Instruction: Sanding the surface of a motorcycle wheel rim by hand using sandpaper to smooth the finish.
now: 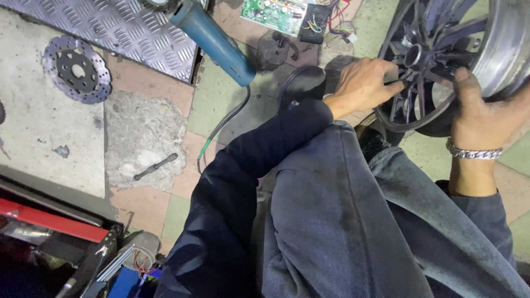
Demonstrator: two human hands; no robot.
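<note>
Item: spoked motorcycle wheel, upper right of frame | left hand closed on spokes beside hub | right hand gripped rim | angle grinder lay upper centre | risk: fingers likely pinched if wheel turned

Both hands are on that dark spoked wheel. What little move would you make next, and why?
Probably turn the wheel a little to bring the next spoke round. The left hand has its fingers laid on the spokes near the hub, and the right hand grips the rim, so the wheel is steadied from both sides. Whether any tool sits under the fingers cannot be seen.
</note>
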